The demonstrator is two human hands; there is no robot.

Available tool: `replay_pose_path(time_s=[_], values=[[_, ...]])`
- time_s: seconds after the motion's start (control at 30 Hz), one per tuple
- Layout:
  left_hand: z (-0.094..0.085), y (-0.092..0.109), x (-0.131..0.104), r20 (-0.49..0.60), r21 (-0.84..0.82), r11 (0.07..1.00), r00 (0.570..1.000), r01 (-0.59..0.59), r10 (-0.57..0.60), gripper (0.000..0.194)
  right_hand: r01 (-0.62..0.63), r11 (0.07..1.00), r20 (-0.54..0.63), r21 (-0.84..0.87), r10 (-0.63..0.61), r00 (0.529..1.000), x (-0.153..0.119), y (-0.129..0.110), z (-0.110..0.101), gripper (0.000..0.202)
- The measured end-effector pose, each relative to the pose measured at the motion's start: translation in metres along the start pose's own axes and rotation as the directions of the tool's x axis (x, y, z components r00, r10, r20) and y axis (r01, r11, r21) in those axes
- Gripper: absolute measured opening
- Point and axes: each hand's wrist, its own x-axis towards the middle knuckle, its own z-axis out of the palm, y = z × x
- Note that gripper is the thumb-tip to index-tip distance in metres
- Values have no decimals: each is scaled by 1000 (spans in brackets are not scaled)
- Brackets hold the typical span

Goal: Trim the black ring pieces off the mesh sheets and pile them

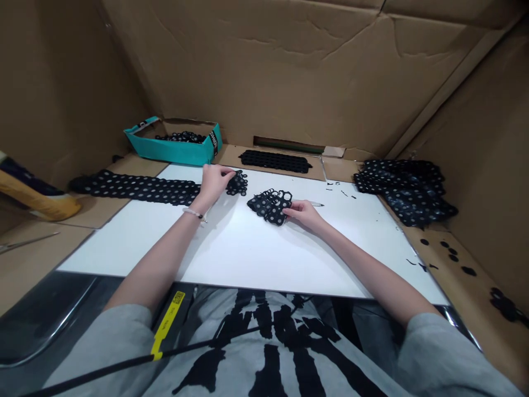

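Note:
My right hand (306, 214) pinches the edge of a small crumpled piece of black openwork mesh (266, 207) with pale round dots, held over the white board (256, 259). My left hand (214, 182) closes its thumb and fingers on a piece of black ring mesh (237, 183) at the upper middle of the board. To the left stretches a long black dotted mesh strip (140, 187). Whether it joins the piece in my left hand cannot be told, since the hand covers that spot. A pen (312, 203) lies partly behind my right hand.
A teal box (173, 150) with black mesh pieces stands at the back left. A flat black mesh strip (275, 160) lies at the back. Folded dotted mesh (407, 187) piles up at right, near black scraps (453, 252). Scissors (28, 242) lie left; cardboard walls (264, 71) surround everything.

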Motion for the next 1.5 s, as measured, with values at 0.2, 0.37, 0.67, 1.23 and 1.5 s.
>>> replay_pose_path(time_s=[0.2, 0.37, 0.67, 1.23, 1.5], values=[[-2, -7, -4, -41, 285, 955, 994, -82, 97, 26, -45, 996, -63, 73, 49, 997, -3, -11, 4, 35], [13, 40, -28, 232, 93, 903, 891, -420, 391, 27, 6, 1000, -63, 30, -4, 998, -5, -14, 7, 33], [39, 65, -72, 472, -172, 832, 697, -528, 540, 23, 79, 995, 4, -55, -79, 997, -9, -20, 7, 29], [46, 71, -70, 398, -209, 943, 858, -259, 324, 15, 127, 980, -24, -153, -132, 991, -9, -15, 13, 37], [-1, 18, -4, -6, -36, 999, 999, -33, 33, 16, 87, 986, -64, -144, -97, 993, -2, -3, 6, 38]])
